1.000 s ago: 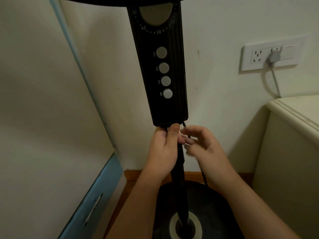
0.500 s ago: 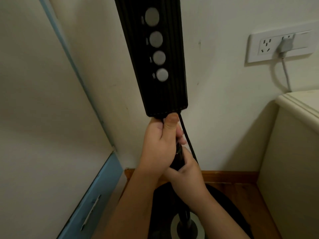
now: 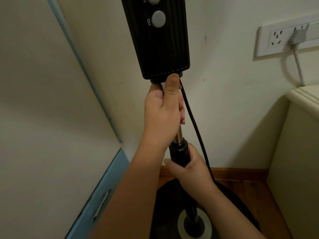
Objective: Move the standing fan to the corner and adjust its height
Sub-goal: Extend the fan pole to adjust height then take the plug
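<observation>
The black standing fan stands in the corner of the room. Its ribbed control panel [image 3: 160,44] with round grey buttons fills the top middle; the fan head is out of view. My left hand [image 3: 164,111] is shut around the chrome inner pole [image 3: 179,135] just under the panel, thumb pressed against the panel's lower edge. My right hand [image 3: 189,167] is shut on the black locking collar [image 3: 179,150] atop the outer pole. A short stretch of chrome shows between my hands. The round black base [image 3: 238,202] rests on the floor below.
The fan's black cord [image 3: 195,128] hangs to the right of the pole. A white wall socket [image 3: 274,40] with a grey plug sits at upper right. A cream cabinet [image 3: 300,135] is on the right, a white panel with blue edging [image 3: 107,183] on the left.
The control panel has risen relative to the collar, baring the chrome pole. My right hand went from near the panel down to the collar and gripped it; my left hand rose with the panel.
</observation>
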